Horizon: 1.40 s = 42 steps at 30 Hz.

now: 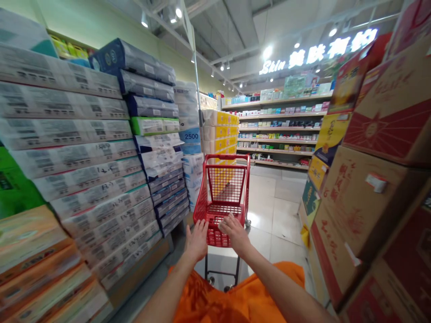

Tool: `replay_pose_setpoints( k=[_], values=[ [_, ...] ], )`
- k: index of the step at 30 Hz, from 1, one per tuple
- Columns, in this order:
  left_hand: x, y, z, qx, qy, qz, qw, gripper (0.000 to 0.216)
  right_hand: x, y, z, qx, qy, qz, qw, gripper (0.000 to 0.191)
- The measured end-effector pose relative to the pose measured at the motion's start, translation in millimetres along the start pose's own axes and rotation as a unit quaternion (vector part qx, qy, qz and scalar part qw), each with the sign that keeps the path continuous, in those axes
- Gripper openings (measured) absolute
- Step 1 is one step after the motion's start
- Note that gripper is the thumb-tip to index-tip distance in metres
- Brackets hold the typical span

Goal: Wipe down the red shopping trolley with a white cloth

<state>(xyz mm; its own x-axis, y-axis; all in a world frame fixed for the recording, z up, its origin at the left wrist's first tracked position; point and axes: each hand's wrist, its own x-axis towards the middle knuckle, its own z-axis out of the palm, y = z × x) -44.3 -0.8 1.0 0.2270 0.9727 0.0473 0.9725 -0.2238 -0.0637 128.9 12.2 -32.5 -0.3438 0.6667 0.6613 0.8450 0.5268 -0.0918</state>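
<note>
Head view: Before me in the aisle point(264, 199), a red plastic shopping cart point(223, 209) stands between stacked plastic-wrapped packs point(97, 157) and printed cardboard cartons point(352, 193). The person's left hand point(197, 241) and right hand point(236, 233) lie over its near edge, fingers loosely extended; whether either grip encircles it, I cannot tell. Stocked shelves point(279, 128) stand beyond.
</note>
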Motion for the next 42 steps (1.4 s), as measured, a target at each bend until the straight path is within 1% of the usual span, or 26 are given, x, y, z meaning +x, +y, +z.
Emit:
replay_pose_setpoints(
  k=[3, 5, 6, 8, 9, 10, 12, 14, 16, 19, 21, 22, 23, 25, 26, 28, 30, 31, 32, 34, 36, 37, 39, 40, 42],
  values=[
    [-2, 8, -2, -0.019, 0.021, 0.014, 0.999, 0.068, -15, 36, -23, -0.017, 0.019, 0.06, 0.998, 0.029],
    [-3, 12, -4, -0.029, 0.034, 0.025, 0.999, 0.064, -22, 50, -33, -0.016, 0.035, 0.11, 0.993, 0.031],
    [-3, 14, -5, -0.031, 0.034, 0.024, 0.999, 0.063, -23, 51, -34, -0.011, 0.043, 0.136, 0.99, 0.031],
    [-2, 16, -7, -0.024, 0.021, 0.017, 0.999, 0.064, -22, 40, -26, 0.007, 0.049, 0.172, 0.984, 0.032],
    [-3, 17, -7, -0.015, 0.01, 0.013, 1.0, 0.065, -19, 29, -20, 0.02, 0.046, 0.17, 0.984, 0.032],
    [-3, 19, -8, -0.003, 0.0, 0.012, 1.0, 0.068, -16, 16, -12, 0.033, 0.038, 0.153, 0.987, 0.031],
    [-5, 21, -10, 0.021, -0.017, 0.033, 0.999, 0.071, -10, -7, -1, 0.053, 0.019, 0.091, 0.994, 0.031],
    [-7, 22, -12, 0.031, -0.026, 0.056, 0.998, 0.072, -8, -15, 2, 0.051, 0.009, 0.039, 0.998, 0.03],
    [-9, 23, -12, 0.027, -0.021, 0.071, 0.997, 0.071, -13, -3, -6, 0.025, 0.013, 0.024, 0.999, 0.029],
    [-9, 24, -8, 0.016, -0.005, 0.072, 0.997, 0.073, -31, 36, -23, -0.034, 0.044, 0.058, 0.997, 0.028],
    [-7, 25, -1, 0.012, -0.003, 0.069, 0.998, 0.075, -42, 58, -26, -0.06, 0.069, 0.083, 0.992, 0.031],
    [-5, 27, 3, 0.01, -0.003, 0.066, 0.998, 0.076, -45, 64, -22, -0.065, 0.083, 0.092, 0.99, 0.032],
    [-2, 29, 6, 0.009, -0.004, 0.063, 0.998, 0.077, -46, 65, -15, -0.066, 0.098, 0.098, 0.988, 0.033],
    [3, 31, 13, 0.009, -0.003, 0.062, 0.998, 0.08, -42, 58, 5, -0.064, 0.128, 0.093, 0.985, 0.034],
    [6, 32, 15, 0.009, -0.005, 0.063, 0.998, 0.081, -38, 51, 15, -0.063, 0.139, 0.078, 0.985, 0.034],
    [10, 30, 17, 0.008, -0.013, 0.069, 0.997, 0.079, -31, 39, 29, -0.063, 0.144, 0.017, 0.987, 0.034],
    [13, 27, 16, 0.001, -0.018, 0.068, 0.998, 0.074, -28, 40, 28, -0.076, 0.135, -0.047, 0.987, 0.034],
    [14, 25, 15, -0.003, -0.017, 0.065, 0.998, 0.072, -29, 46, 23, -0.09, 0.135, -0.059, 0.985, 0.035],
    [14, 23, 14, -0.007, -0.015, 0.061, 0.998, 0.071, -32, 55, 17, -0.108, 0.139, -0.052, 0.983, 0.036],
    [15, 22, 14, -0.012, -0.02, 0.05, 0.998, 0.069, -38, 74, 6, -0.142, 0.159, -0.009, 0.977, 0.04],
    [16, 24, 15, -0.011, -0.03, 0.042, 0.999, 0.067, -42, 83, 5, -0.158, 0.186, 0.033, 0.969, 0.044],
    [16, 25, 16, -0.007, -0.032, 0.038, 0.999, 0.066, -42, 81, 8, -0.159, 0.196, 0.038, 0.967, 0.047],
    [15, 27, 17, 0.003, -0.021, 0.039, 0.999, 0.07, -37, 64, 18, -0.149, 0.201, 0.025, 0.968, 0.049],
    [13, 27, 17, 0.01, -0.01, 0.043, 0.999, 0.073, -34, 51, 22, -0.14, 0.192, 0.011, 0.971, 0.049],
    [7, 28, 13, 0.019, 0.007, 0.057, 0.998, 0.078, -30, 31, 22, -0.116, 0.151, -0.026, 0.981, 0.048]
  ],
)
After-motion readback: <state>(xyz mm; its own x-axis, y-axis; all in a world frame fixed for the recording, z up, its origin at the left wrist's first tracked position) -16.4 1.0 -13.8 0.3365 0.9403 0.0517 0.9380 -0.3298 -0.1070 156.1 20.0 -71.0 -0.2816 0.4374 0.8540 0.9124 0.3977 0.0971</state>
